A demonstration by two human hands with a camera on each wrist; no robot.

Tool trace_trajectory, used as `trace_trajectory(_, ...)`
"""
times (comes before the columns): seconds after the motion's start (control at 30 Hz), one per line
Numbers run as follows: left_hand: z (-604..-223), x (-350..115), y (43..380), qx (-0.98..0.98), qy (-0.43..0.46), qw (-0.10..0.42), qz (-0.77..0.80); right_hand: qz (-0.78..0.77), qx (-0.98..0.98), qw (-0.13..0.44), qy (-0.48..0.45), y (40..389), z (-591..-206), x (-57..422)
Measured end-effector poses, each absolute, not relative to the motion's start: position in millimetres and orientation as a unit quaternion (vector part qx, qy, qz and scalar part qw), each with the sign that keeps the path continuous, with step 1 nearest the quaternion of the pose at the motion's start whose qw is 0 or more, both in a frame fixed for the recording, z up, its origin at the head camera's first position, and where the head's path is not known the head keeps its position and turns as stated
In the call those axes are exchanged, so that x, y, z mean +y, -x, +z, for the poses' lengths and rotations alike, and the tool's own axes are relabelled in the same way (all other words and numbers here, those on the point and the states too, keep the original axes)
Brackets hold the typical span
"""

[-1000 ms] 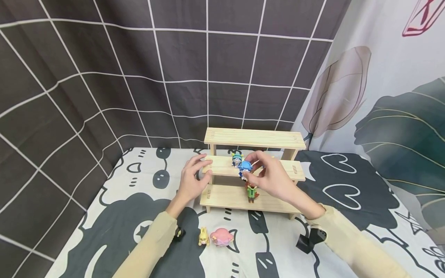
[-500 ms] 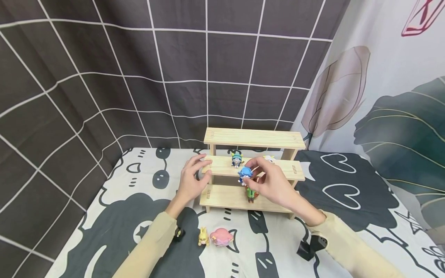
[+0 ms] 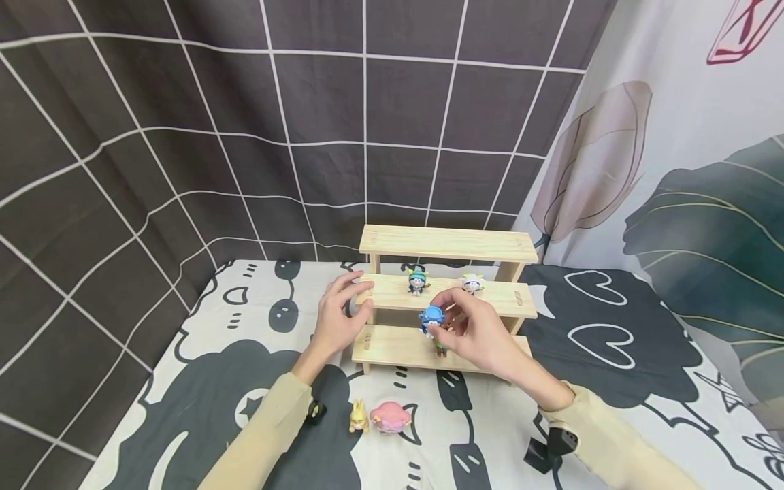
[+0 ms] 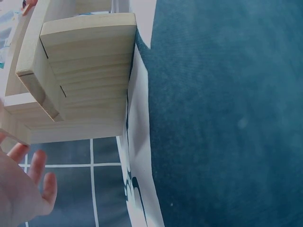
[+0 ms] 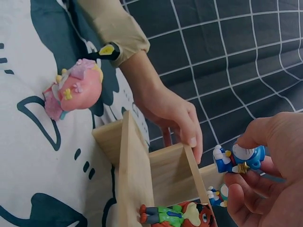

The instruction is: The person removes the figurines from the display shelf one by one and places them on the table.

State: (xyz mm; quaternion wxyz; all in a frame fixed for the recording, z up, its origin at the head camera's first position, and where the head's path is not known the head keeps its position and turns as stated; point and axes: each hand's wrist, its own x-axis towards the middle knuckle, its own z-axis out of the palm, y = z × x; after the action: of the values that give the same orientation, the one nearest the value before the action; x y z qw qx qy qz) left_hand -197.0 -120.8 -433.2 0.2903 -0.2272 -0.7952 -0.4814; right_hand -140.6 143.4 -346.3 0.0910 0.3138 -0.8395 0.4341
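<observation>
The right hand (image 3: 480, 333) had its thumb and fingers pinched on the blue toy (image 3: 432, 315), held up in front of the shelf (image 3: 447, 240), while the left hand (image 3: 339, 314), fingers apart, seemed to steady the shelf's end. The step looked like placing, probably on the lower board (image 3: 392, 346); that called for setting it upright without bumping the fox toy (image 5: 171, 215).

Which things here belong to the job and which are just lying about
Likely the job:
blue figure, in right fingers
shelf, at left fingers

Untouched, maybe just lying about:
fox
teal-hatted figure
white figure
pink figure
yellow figure
</observation>
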Motion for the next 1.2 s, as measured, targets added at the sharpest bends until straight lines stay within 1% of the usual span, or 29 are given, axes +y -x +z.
trace_trajectory(0.5, -432.3, -120.2, 197.4, -0.792, 0.232, 0.293, -0.483, 0.432, -0.847, 0.086, -0.298, 129.7, -354.4, 147.5)
trace_trajectory(0.83, -434.8, -121.1, 198.1, -0.792, 0.233, 0.298, -0.479, 0.441, -0.839, 0.086, -0.307, 119.9, -364.7, 146.5)
trace_trajectory(1.2, -433.0, -120.5, 197.0, -0.793, 0.231, 0.292, -0.483, 0.455, -0.834, 0.064, -0.306, 110.1, -373.7, 143.8)
